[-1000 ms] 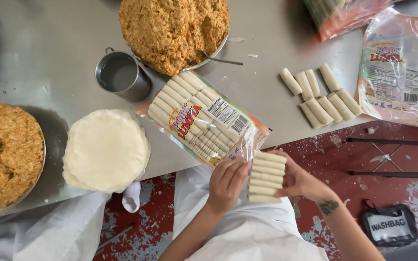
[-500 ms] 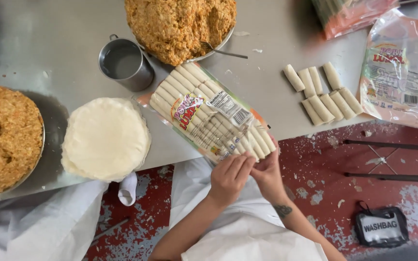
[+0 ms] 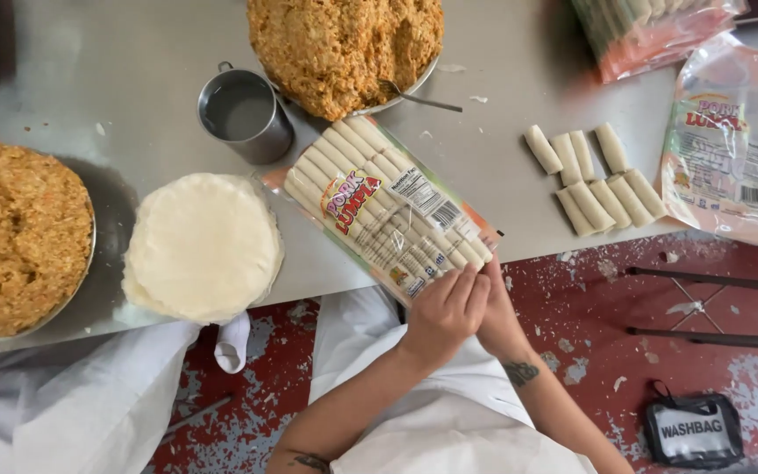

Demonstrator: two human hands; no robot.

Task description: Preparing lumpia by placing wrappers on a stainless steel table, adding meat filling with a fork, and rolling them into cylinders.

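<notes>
we have both hands at the open end of a clear plastic pack of rolled spring rolls (image 3: 388, 211), which lies slantwise on the grey steel table (image 3: 502, 158) with its near end hanging over the table's front edge. our left hand (image 3: 443, 312) curls its fingers over that end of the pack, gripping the film and the last rolls; our right hand (image 3: 497, 312) sits just behind it, pressed to the same end, though we cannot tell how its fingers close because the left hand covers them. judging by how things lie, the pack looks nearly full, rows of pale rolls side by side under the film, and its mouth is not yet sealed. to the right, a small batch of loose spring rolls (image 3: 594, 175) waits on the bare table, near an empty printed bag (image 3: 730, 149), so more packing seems left. a stack of round wrappers (image 3: 202, 246) sits to the left, between a tray of orange-brown filling (image 3: 15, 233) and a steel cup (image 3: 246, 112); a second heap of filling (image 3: 344, 48) stands beyond the pack with a spoon (image 3: 418, 98) in it.
</notes>
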